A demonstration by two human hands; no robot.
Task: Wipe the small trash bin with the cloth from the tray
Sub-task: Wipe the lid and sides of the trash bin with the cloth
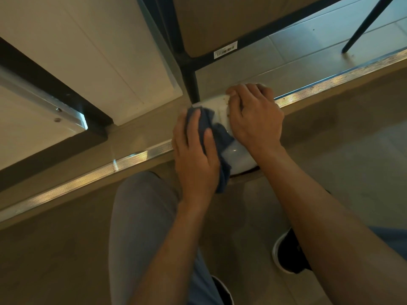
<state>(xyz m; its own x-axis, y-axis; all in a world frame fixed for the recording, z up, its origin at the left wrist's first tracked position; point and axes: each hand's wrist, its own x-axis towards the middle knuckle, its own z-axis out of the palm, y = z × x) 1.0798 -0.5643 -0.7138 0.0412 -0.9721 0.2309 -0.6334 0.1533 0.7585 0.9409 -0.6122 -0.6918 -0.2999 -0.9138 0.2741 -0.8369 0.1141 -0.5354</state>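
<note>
A small white trash bin (239, 155) lies on its side on the floor, across a metal threshold strip. My left hand (195, 150) presses a dark blue cloth (221, 137) against the bin's left side, fingers curled over the cloth. Part of the cloth hangs down below my palm. My right hand (255, 117) grips the far end of the bin near its rim and holds it steady. Both hands hide most of the bin's body.
A black metal table leg (191, 84) stands just behind the bin. A white cabinet door (105, 51) is at the upper left, and a thin chair leg (363, 25) at the upper right. My knee (141, 216) and shoe (288, 252) are below.
</note>
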